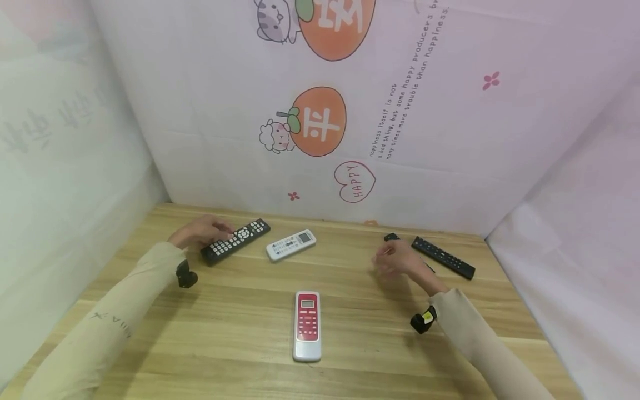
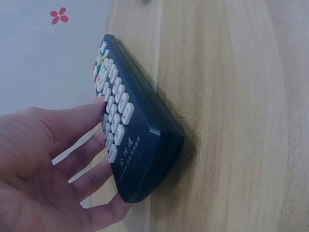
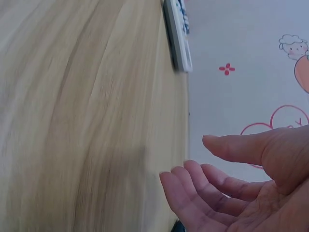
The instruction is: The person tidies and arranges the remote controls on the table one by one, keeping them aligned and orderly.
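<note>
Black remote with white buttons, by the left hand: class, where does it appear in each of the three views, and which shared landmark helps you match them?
Head: left of centre, the black remote lies in the grip of the left hand.
Left wrist: large, left of the middle, white buttons facing left.
Right wrist: not in this picture.
Shared landmark: a red four-petal flower printed on the backdrop.
</note>
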Demonstrator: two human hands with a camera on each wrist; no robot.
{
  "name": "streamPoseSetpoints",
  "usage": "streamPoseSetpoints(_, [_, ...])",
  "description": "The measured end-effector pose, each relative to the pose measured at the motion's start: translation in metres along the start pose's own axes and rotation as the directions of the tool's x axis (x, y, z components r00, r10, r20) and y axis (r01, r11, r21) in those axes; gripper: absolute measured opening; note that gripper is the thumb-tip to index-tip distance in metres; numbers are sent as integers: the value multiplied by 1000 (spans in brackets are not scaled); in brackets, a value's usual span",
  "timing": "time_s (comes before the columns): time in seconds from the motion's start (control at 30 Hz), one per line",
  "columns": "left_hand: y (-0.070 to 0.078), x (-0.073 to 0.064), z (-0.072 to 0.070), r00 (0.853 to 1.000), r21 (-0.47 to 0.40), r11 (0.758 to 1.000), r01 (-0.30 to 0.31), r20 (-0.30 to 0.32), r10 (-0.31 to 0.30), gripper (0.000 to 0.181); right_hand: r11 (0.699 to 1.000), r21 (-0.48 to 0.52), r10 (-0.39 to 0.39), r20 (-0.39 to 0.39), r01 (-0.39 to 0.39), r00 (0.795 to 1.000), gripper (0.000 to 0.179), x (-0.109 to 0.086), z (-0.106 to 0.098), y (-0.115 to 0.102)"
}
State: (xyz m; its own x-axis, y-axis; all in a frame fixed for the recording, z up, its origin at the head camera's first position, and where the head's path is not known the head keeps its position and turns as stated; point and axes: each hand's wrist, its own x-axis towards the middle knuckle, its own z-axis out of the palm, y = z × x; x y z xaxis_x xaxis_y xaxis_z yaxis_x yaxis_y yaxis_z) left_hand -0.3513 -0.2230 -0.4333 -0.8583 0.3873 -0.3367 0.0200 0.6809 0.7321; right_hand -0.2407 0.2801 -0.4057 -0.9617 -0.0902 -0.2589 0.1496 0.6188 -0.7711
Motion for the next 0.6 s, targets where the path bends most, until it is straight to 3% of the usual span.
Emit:
streamPoseSetpoints(0.37, [3,-2,-1,1000,-48,999,-2,9,2,51,995,-92,-44,-97,35,994,28,11,-11,14])
streamPoseSetpoints(0.6, [1,-4,0,1000,-23,1000,8,-11,-8,51,987,-161,-46,-124,25,991,26,12,-19,16])
